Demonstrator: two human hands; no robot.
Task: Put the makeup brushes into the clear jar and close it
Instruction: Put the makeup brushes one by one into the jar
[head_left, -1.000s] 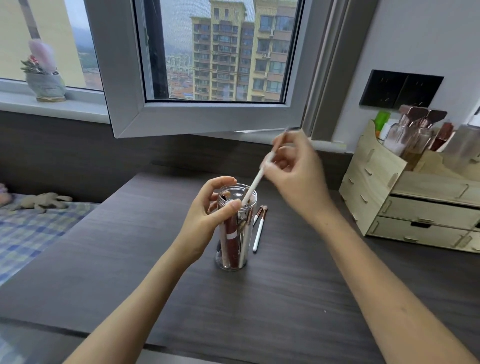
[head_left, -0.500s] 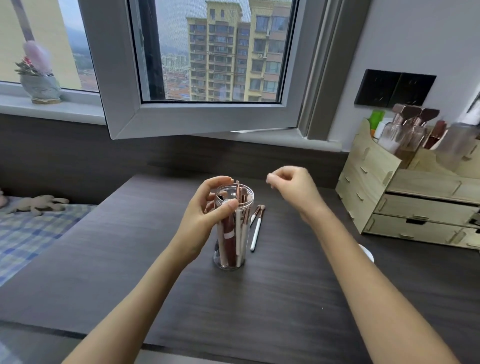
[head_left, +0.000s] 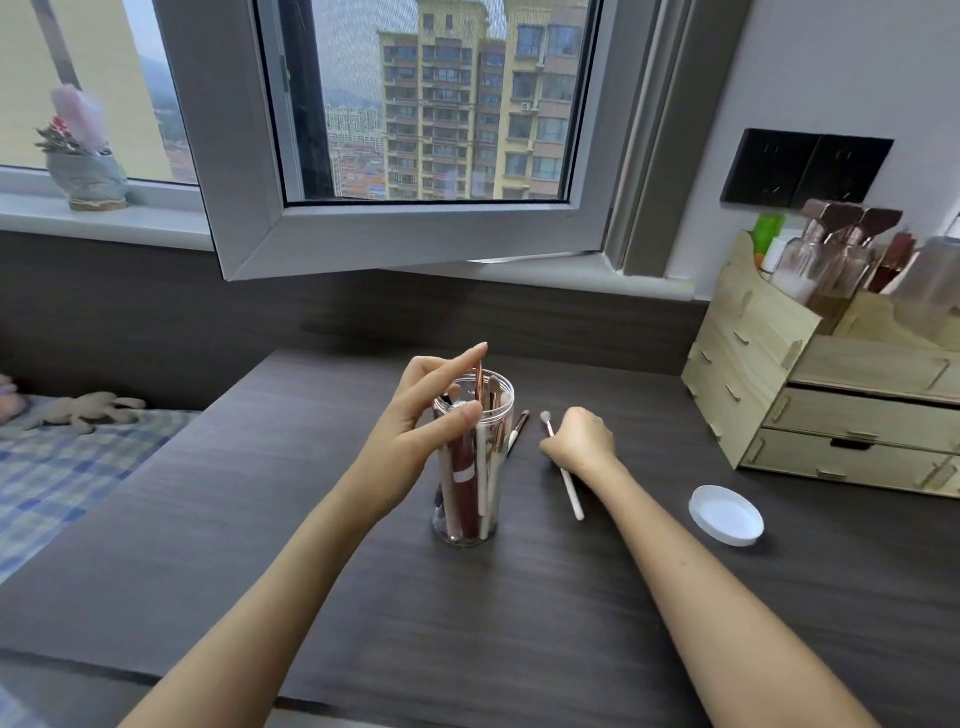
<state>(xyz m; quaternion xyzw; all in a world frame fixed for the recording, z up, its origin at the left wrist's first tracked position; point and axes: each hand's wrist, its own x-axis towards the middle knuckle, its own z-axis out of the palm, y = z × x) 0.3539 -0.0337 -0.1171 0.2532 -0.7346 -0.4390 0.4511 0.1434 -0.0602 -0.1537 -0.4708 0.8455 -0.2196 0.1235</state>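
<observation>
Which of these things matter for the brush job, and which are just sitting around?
Part of the job: clear jar, brush in right hand, loose brush, white lid.

Just lying about: wooden organizer, windowsill pot, stuffed toy.

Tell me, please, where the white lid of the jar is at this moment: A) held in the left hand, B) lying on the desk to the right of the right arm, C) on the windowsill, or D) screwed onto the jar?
B: the white lid lies flat on the desk, to the right of the right arm, while the jar stands open-topped in the left hand with brushes sticking out.
</observation>
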